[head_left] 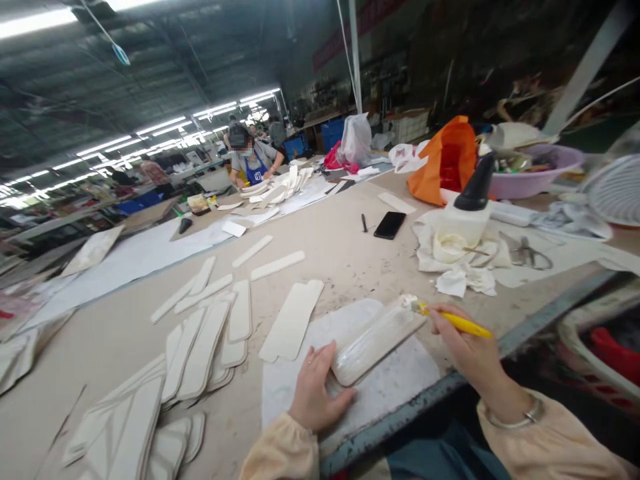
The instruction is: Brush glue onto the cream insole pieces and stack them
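Observation:
A flat, oblong pale panel (376, 340) with rounded corners lies on a white sheet (287, 383), and part of its surface looks wet and glossy. My left hand (320, 390) rests by the panel's near left end, thumb and fingers spread around that end. Gripped in my right hand (467, 343) is a yellow-handled brush (463, 325). The bristles touch the panel's far right end, where some white, pasty stuff shows. Left of the sheet lies another pale panel (293, 319) with a notched end.
Loose pale panels (200, 353) are heaped to the left. A white glue tub (453, 237), scissors (530, 253), a phone (390, 225), an orange bag (445, 163) and a purple basin (535, 177) stand rightward. Across the table a person (255, 160) works. The table's metal edge (410, 407) runs close to me.

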The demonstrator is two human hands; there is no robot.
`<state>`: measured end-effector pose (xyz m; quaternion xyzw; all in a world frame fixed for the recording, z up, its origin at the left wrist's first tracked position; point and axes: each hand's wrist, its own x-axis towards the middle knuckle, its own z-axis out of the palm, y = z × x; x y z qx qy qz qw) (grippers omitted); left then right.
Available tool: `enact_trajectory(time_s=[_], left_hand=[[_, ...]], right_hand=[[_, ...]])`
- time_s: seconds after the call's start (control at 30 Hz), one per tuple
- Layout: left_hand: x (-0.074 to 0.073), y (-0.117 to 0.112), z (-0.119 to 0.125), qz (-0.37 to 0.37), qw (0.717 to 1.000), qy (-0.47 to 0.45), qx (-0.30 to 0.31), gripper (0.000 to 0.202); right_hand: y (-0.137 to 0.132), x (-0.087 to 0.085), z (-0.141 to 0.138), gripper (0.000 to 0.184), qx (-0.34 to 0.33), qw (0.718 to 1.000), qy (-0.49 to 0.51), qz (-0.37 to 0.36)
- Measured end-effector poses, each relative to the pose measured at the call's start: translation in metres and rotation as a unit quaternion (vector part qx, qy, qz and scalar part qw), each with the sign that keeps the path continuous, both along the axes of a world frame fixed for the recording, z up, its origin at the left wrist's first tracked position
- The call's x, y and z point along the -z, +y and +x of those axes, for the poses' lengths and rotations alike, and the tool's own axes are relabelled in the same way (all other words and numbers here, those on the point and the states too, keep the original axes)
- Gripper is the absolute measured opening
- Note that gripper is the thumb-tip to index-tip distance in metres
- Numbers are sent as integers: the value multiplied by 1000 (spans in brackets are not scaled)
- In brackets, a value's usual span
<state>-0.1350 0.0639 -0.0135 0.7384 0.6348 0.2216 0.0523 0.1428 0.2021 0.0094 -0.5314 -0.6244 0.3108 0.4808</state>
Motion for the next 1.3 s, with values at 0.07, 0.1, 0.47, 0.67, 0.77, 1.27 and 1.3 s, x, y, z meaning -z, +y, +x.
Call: enact_trajectory(time_s=[0.07,0.1,0.47,0.67,0.77,1.27,1.3], left_hand=[[1,-2,-1,6,1000,-9,12,79],[1,-2,-1,13,1000,-18,11,74],[-5,19,-58,23,956,170,-237,49],[-12,29,-69,-69,950,218,-212,43],[-22,30,-72,-86,957,182,-208,34],[-91,2,-52,-1,940,-142,-311,34],[-88,0,-38,-4,946,-160,-282,34]], right_hand=[[-2,-2,0,29,-1,1000,0,16],[-2,-3,1,28,2,1000,-1,26],[-2,-9,14,21,9,993,10,117],[-2,-12,15,18,9,991,30,131],[-2,-10,15,17,4,991,45,127],[-3,4,-3,21,-81,980,181,23],[-4,4,-6,21,-87,978,191,11]])
